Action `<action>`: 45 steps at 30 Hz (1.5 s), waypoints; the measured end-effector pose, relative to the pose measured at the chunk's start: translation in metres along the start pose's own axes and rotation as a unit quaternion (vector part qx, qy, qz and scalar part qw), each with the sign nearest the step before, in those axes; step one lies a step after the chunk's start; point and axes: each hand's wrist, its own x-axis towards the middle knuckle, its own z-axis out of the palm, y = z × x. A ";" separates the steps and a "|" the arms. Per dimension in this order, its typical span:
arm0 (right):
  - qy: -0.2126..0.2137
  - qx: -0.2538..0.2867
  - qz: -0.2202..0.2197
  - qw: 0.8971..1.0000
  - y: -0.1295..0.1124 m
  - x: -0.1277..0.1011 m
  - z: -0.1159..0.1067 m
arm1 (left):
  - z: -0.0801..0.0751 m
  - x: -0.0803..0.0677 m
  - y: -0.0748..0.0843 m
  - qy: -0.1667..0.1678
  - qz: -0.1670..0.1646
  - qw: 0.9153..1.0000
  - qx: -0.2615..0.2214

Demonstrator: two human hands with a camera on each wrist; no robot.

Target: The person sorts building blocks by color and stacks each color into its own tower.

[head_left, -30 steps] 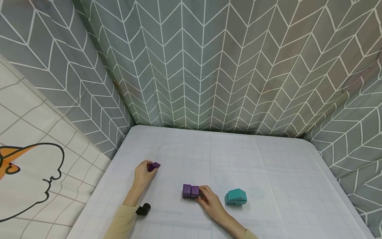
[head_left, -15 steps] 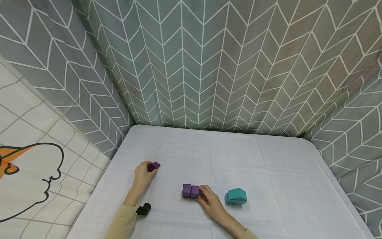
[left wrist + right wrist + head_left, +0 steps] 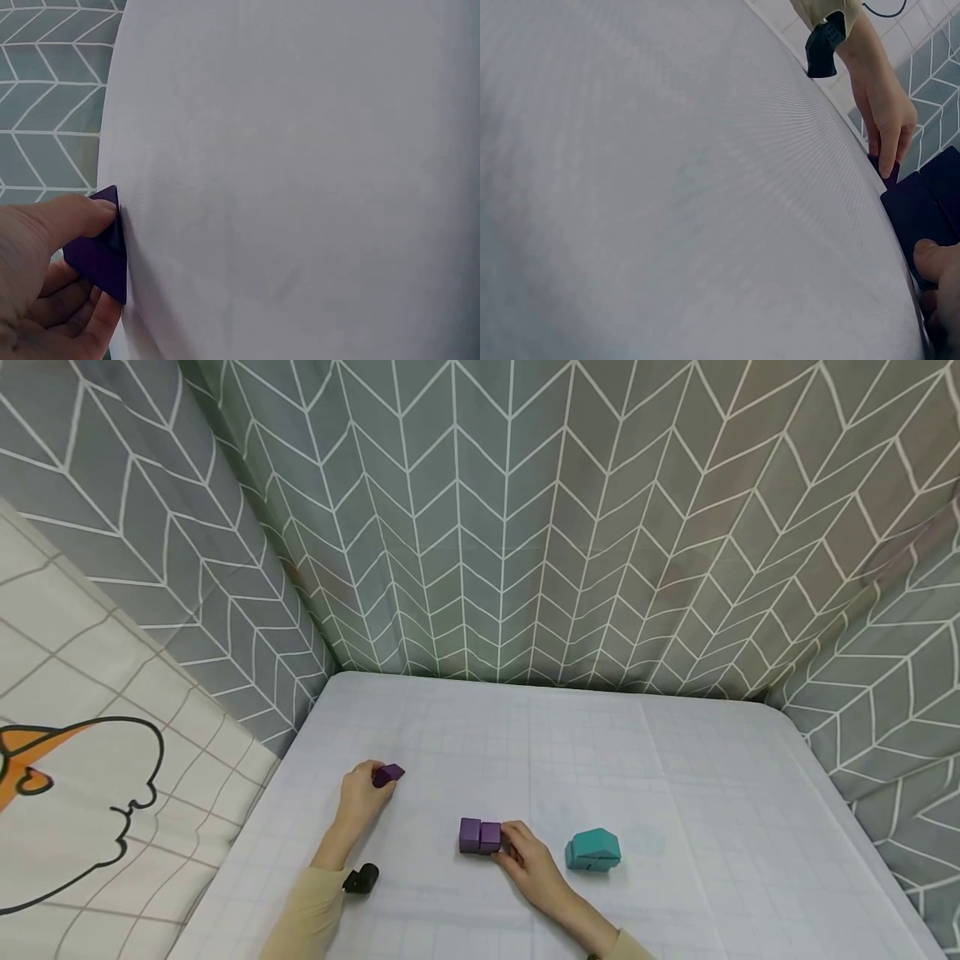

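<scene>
In the head view my left hand (image 3: 361, 795) pinches a dark purple wedge-shaped block (image 3: 387, 774) at the left part of the table. The left wrist view shows the thumb lying across this angular block (image 3: 101, 259) and fingers beneath it. Near the table's middle, two purple cube-like blocks sit side by side, a left one (image 3: 469, 836) and a right one (image 3: 491, 837). My right hand (image 3: 531, 862) holds the right one at its right side, between thumb and fingers. In the right wrist view its thumb (image 3: 935, 261) presses on the dark block (image 3: 915, 217).
A teal block shape with a sloped top (image 3: 593, 849) stands right of my right hand. White cloth covers the table (image 3: 675, 760). A patterned grey curtain (image 3: 510, 527) hangs behind it. A black device (image 3: 362, 879) is on my left wrist.
</scene>
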 end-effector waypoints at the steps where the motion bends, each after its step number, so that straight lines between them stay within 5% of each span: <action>1: 0.002 -0.001 -0.003 1.000 0.000 0.000 0.000 | 0.000 0.001 0.000 -0.003 0.000 1.000 0.001; 9: 0.000 -0.003 0.001 1.000 -0.002 0.000 0.000 | -0.003 0.012 0.015 -0.001 0.038 0.999 -0.001; 16: 0.000 -0.003 0.003 1.000 -0.001 -0.001 0.000 | -0.015 0.014 0.065 0.009 0.099 0.995 -0.029; 24: 0.003 -0.003 0.002 1.000 0.001 -0.001 -0.001 | -0.023 0.005 0.111 0.023 0.197 0.979 -0.036; 33: -0.009 0.005 0.020 1.000 -0.002 -0.004 0.003 | -0.013 -0.027 0.121 -0.080 0.255 0.963 -0.043; 40: -0.004 0.007 0.015 1.000 -0.002 -0.003 0.001 | -0.003 -0.045 0.117 -0.182 0.266 0.945 -0.060; 45: -0.011 0.009 0.019 1.000 -0.002 -0.004 0.000 | 0.002 -0.050 0.116 -0.222 0.266 0.936 -0.061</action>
